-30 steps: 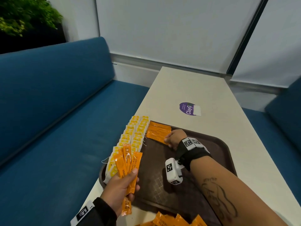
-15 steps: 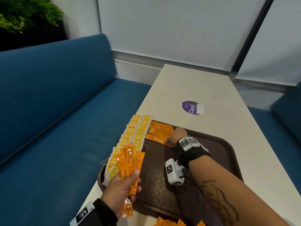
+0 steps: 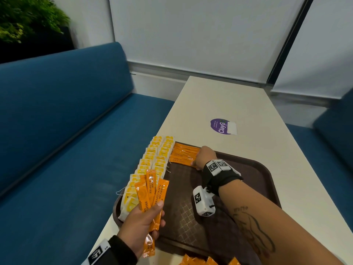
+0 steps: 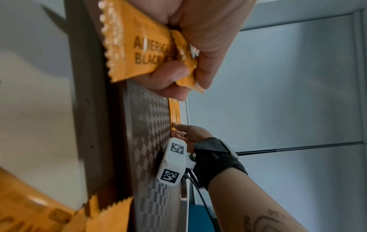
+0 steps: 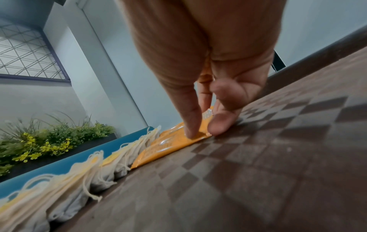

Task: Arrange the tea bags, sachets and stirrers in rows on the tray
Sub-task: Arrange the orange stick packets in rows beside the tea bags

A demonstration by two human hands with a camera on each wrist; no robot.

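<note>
A brown tray (image 3: 257, 169) lies on the white table. Yellow-and-white tea bags (image 3: 156, 159) run in two rows along its left edge. Beside them at the far end lies a row of orange coffee sachets (image 3: 183, 154). My right hand (image 3: 204, 157) rests at their right ends. In the right wrist view its straight index finger (image 5: 190, 125) presses on the corner of the nearest sachet (image 5: 168, 146), with the thumb touching the tray next to it. My left hand (image 3: 141, 222) hovers over the tray's near left corner and grips a fan of several orange sachets (image 3: 152, 190).
More loose orange sachets (image 3: 206, 261) lie on the table in front of the tray. A purple sticker (image 3: 221, 126) sits on the table (image 3: 219, 100) beyond it. A blue bench (image 3: 66, 150) runs along the left, and a plant (image 3: 24, 18) stands behind it.
My right hand has stayed at the right ends of the laid sachets, shifting only slightly. My left hand still holds its fan of sachets in the same place.
</note>
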